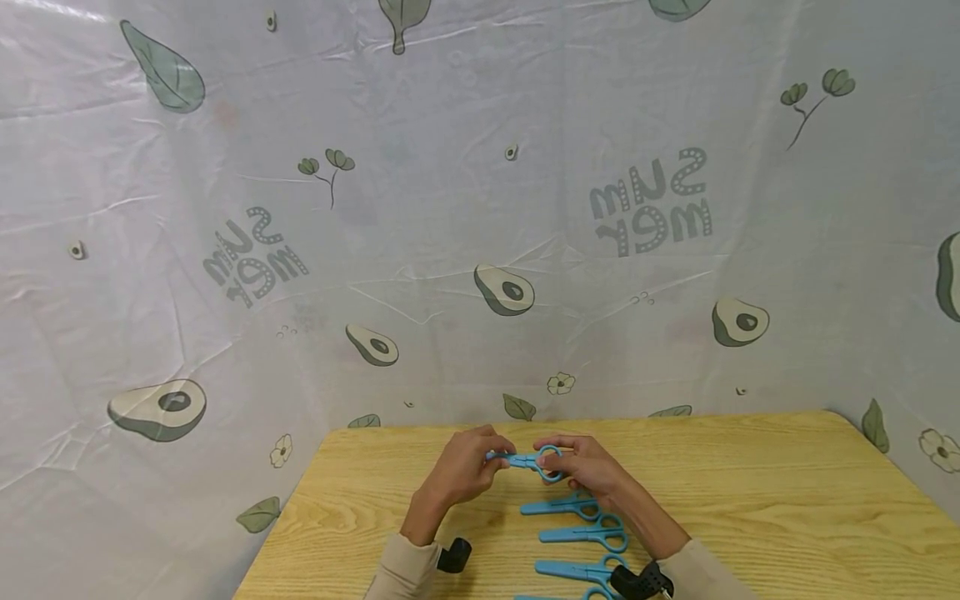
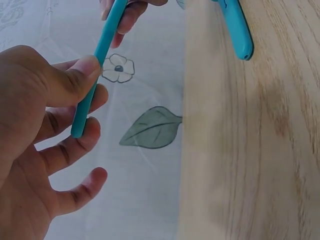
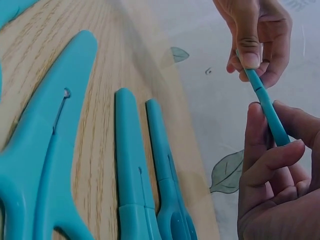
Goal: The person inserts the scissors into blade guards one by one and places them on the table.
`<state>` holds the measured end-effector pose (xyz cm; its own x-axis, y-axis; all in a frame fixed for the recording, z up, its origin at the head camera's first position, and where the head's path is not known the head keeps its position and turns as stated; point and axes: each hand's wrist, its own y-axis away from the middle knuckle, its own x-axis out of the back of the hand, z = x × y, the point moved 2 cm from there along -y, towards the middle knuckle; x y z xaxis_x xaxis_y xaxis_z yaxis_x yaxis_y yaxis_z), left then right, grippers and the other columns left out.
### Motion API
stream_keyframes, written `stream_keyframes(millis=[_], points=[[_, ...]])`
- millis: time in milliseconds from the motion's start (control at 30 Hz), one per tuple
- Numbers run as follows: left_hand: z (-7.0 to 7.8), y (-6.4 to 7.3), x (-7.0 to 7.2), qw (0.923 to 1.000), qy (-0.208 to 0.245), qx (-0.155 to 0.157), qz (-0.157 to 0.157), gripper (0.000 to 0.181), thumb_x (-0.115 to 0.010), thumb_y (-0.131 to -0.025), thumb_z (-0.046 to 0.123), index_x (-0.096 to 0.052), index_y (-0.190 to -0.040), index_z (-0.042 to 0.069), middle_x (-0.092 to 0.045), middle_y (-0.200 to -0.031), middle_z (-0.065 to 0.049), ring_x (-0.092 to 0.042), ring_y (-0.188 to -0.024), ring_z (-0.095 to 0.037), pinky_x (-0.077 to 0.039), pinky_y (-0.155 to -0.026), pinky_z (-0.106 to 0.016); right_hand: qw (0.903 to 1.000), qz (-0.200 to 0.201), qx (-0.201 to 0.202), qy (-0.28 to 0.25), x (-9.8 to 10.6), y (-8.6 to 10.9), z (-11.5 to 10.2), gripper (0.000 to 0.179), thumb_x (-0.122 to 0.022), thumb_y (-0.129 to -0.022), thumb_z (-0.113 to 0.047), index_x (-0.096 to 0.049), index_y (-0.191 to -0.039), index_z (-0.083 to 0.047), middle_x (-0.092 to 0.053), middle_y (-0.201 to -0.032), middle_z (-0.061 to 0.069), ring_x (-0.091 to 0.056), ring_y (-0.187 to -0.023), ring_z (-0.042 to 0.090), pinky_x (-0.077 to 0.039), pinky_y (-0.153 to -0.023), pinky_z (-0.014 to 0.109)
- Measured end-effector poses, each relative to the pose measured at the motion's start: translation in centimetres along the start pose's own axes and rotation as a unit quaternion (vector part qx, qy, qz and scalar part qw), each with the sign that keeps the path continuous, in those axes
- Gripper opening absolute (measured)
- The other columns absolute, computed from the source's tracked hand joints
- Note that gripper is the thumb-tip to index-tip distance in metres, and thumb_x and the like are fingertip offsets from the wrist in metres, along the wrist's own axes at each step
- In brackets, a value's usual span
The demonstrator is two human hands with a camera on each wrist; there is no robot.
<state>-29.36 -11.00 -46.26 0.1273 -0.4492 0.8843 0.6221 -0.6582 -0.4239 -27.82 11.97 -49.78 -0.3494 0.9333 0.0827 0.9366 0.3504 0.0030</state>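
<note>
Light-blue scissors (image 1: 522, 460) are held level above the far part of the wooden table, between both hands. My left hand (image 1: 461, 467) pinches the blade end between thumb and fingers; in the left wrist view its other fingers are spread apart. At the other end my right hand (image 1: 596, 471) grips the finger loops. Seen edge-on in the right wrist view, the held scissors (image 3: 267, 110) look like a thin blue strip. Below the right hand, several matching scissors (image 1: 573, 535) lie in a column on the table, blade ends toward the left.
The wooden table (image 1: 750, 500) has its far edge against a pale curtain (image 1: 450, 208) printed with avocados and leaves. A black wrist camera (image 1: 454, 555) sits on the left wrist, another (image 1: 641, 581) on the right, partly covering the nearer scissors.
</note>
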Motion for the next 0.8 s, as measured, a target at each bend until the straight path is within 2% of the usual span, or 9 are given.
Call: stream_keyframes(millis=[233, 333, 500, 600, 700, 800], points=[[-0.1, -0.4, -0.7, 0.9999, 0.003, -0.012, 0.008, 0.015, -0.071, -0.093, 0.020, -0.076, -0.107, 0.021, -0.066, -0.093, 0.008, -0.057, -0.075, -0.002, -0.047, -0.065, -0.017, 0.9998, 0.005, 0.006, 0.020, 0.6, 0.0, 0.1, 0.045, -0.068, -0.096, -0.027, -0.061, -0.132, -0.003, -0.069, -0.085, 0.002, -0.065, -0.077, 0.022, -0.039, -0.052, 0.025], [-0.2, -0.5, -1.1, 0.9998, 0.005, -0.015, 0.007, 0.015, -0.071, -0.093, 0.020, -0.076, -0.107, 0.020, -0.067, -0.094, 0.006, -0.059, -0.078, -0.004, -0.049, -0.066, -0.018, 0.9996, 0.005, 0.005, 0.026, 0.8, 0.0, 0.0, 0.046, -0.068, -0.096, -0.027, -0.059, -0.134, -0.002, -0.069, -0.084, 0.003, -0.066, -0.079, 0.024, -0.040, -0.052, 0.025], [-0.3, -1.0, -1.7, 0.9999, 0.005, -0.006, -0.007, 0.015, -0.069, -0.095, 0.023, -0.075, -0.108, 0.021, -0.069, -0.096, 0.006, -0.061, -0.079, -0.005, -0.049, -0.067, -0.019, 0.9992, 0.009, -0.002, 0.039, 1.5, -0.2, 0.0, 0.047, -0.067, -0.097, -0.027, -0.058, -0.136, -0.002, -0.072, -0.086, 0.004, -0.068, -0.084, 0.026, -0.044, -0.053, 0.027], [-0.3, -1.4, -2.0, 0.9999, 0.000, 0.003, -0.016, 0.015, -0.068, -0.095, 0.025, -0.075, -0.109, 0.023, -0.068, -0.096, 0.008, -0.061, -0.079, -0.004, -0.049, -0.066, -0.019, 0.9985, 0.014, -0.007, 0.052, 2.0, -0.4, 0.1, 0.045, -0.065, -0.098, -0.028, -0.058, -0.135, -0.004, -0.070, -0.082, 0.005, -0.064, -0.075, 0.022, -0.043, -0.053, 0.027], [-0.2, -1.9, -2.5, 0.9995, -0.009, 0.015, -0.025, 0.016, -0.066, -0.096, 0.027, -0.074, -0.110, 0.024, -0.069, -0.098, 0.009, -0.062, -0.081, -0.005, -0.050, -0.066, -0.020, 0.9974, 0.025, -0.014, 0.067, 2.5, -0.4, 0.3, 0.044, -0.064, -0.098, -0.029, -0.059, -0.136, -0.005, -0.070, -0.085, 0.010, -0.065, -0.076, 0.024, -0.045, -0.055, 0.030], [-0.1, -2.4, -3.2, 0.9990, -0.017, 0.027, -0.032, 0.017, -0.065, -0.097, 0.029, -0.074, -0.111, 0.025, -0.070, -0.100, 0.008, -0.065, -0.085, -0.009, -0.051, -0.068, -0.022, 0.9955, 0.044, -0.021, 0.081, 3.1, -0.2, 0.5, 0.046, -0.065, -0.098, -0.030, -0.058, -0.136, -0.005, -0.072, -0.094, 0.012, -0.069, -0.087, 0.030, -0.051, -0.062, 0.034]])
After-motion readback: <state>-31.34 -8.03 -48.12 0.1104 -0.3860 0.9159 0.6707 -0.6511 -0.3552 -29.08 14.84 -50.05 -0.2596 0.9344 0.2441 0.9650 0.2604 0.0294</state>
